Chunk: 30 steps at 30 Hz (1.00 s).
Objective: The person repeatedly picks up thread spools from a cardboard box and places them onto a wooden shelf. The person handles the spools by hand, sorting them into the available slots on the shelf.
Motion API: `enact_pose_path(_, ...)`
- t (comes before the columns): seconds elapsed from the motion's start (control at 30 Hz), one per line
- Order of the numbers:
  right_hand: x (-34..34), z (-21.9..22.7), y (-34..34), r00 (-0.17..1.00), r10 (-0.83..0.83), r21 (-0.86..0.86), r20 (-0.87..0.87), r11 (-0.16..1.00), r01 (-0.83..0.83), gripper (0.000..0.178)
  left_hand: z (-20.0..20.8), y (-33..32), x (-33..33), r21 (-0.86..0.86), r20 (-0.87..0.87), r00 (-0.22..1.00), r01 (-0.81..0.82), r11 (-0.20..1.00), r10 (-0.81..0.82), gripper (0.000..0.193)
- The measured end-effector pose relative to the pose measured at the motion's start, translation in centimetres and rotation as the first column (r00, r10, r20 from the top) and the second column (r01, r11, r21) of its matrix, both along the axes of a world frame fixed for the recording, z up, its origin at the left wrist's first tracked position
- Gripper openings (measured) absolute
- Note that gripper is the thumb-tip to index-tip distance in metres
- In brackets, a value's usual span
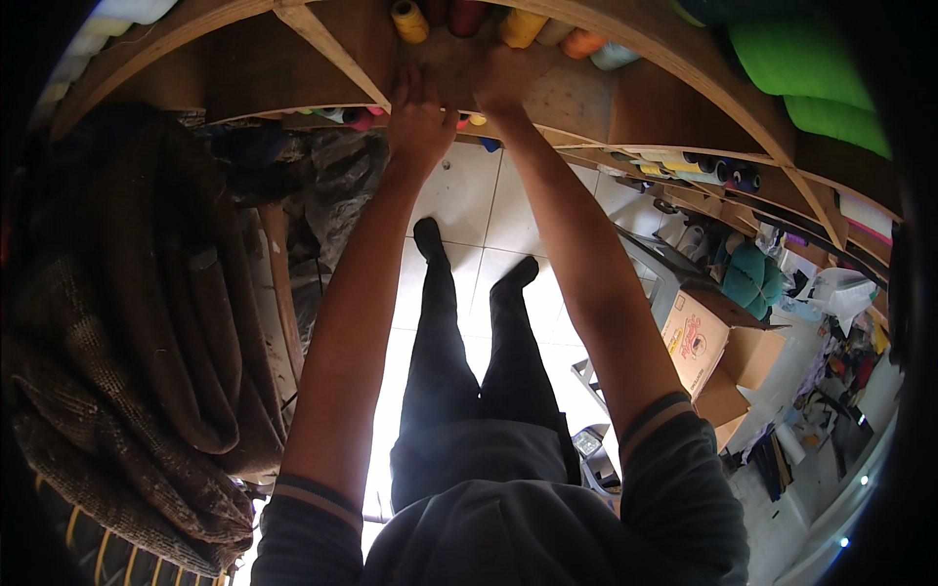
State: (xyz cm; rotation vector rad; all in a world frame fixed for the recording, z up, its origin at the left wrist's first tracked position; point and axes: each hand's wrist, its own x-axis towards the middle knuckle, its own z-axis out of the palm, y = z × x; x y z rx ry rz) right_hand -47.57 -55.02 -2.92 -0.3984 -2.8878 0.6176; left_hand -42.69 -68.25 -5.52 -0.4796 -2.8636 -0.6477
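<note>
Both my arms reach up to a wooden shelf point(565, 103) holding thread spools. My left hand point(422, 122) rests on the shelf's front part, fingers stretched forward and somewhat apart, with nothing in it. Beyond it stands a yellow thread spool point(409, 21). My right hand point(500, 78) is deeper in the same compartment, just below another yellow thread spool point(523, 27). Its fingers are blurred, and I cannot tell whether they touch that spool. Dark red spools point(467, 16) stand between the two yellow ones. An orange spool point(583, 43) and a pale blue spool point(616, 56) sit to the right.
Large green spools point(801, 68) fill the upper right shelf. More spools point(684, 164) lie on a lower shelf. Brown folded cloth point(186, 322) hangs at left. An open cardboard box point(696, 337) stands at right, near scattered scraps point(840, 371). White floor tiles point(469, 195) lie below.
</note>
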Motion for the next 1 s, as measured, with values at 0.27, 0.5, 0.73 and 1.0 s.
enact_pose_path(0.27,-3.5,-0.6,-2.5,0.972,-0.236,-0.123,0.014,0.964,0.236,0.039,-0.2,0.0,-0.1,-0.032,0.001,1.0,0.016,0.999,-0.016,0.062)
enact_pose_path(0.5,-2.8,0.4,-2.3,0.953,-0.285,-0.054,0.102,0.955,0.291,0.039,-0.1,0.1,-0.1,-0.026,-0.005,1.0,0.019,0.999,-0.019,0.064)
enact_pose_path(0.73,-3.1,-0.3,-2.4,0.923,-0.381,-0.104,0.064,0.917,0.385,0.034,-0.3,-0.1,-0.1,0.016,0.0,1.0,0.032,0.999,-0.032,0.064)
enact_pose_path(1.0,-4.3,-1.9,-3.9,0.996,-0.077,-0.175,-0.038,0.982,0.07,0.034,-0.1,0.1,-0.6,0.028,-0.119,0.992,0.053,0.998,-0.049,0.056)
